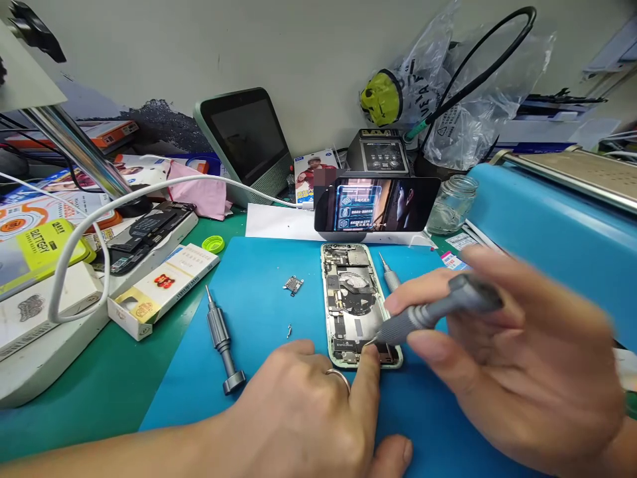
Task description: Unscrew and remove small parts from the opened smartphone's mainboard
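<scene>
Several fingers of a person's right hand pinched a grey precision screwdriver with a ridged grip against the thumb, its slim tip angled down; whether the tip touched anything could not be told. Beside it, the left hand pressed an extended index finger onto the near end of an opened smartphone with a pale green frame, its thumb spread apart and its other fingers curled. Flat on a smooth blue mat, the phone appeared light and stiff, likely apt to slide, its bared parts fragile; the narrow side edges seemed the best hold, away from the round black coil. Farther left lay a small silvery metal part and a dark-grey metal screwdriver, with the green tabletop beyond.
</scene>
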Demonstrator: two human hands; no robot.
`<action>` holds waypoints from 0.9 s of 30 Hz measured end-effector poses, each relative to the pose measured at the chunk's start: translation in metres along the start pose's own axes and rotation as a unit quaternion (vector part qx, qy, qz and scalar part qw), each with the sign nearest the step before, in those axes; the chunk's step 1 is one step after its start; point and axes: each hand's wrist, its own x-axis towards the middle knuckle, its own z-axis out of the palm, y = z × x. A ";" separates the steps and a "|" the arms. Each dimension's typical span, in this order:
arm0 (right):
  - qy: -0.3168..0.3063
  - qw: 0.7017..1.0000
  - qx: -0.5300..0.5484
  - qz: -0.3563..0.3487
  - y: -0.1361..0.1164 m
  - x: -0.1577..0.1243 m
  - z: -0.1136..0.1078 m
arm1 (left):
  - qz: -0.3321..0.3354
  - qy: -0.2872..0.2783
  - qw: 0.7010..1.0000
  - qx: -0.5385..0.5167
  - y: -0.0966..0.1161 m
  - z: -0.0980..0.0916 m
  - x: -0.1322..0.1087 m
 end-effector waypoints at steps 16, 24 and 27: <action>0.120 0.985 -0.004 0.123 0.007 0.002 0.003 | -0.020 -0.038 0.999 -0.028 0.000 -0.002 -0.005; 0.098 0.987 0.007 0.128 0.008 0.000 -0.001 | -0.012 -0.045 0.998 -0.031 0.000 -0.001 -0.006; 0.091 0.987 0.014 0.134 0.008 -0.002 -0.001 | -0.001 -0.029 0.999 -0.036 0.001 0.000 -0.004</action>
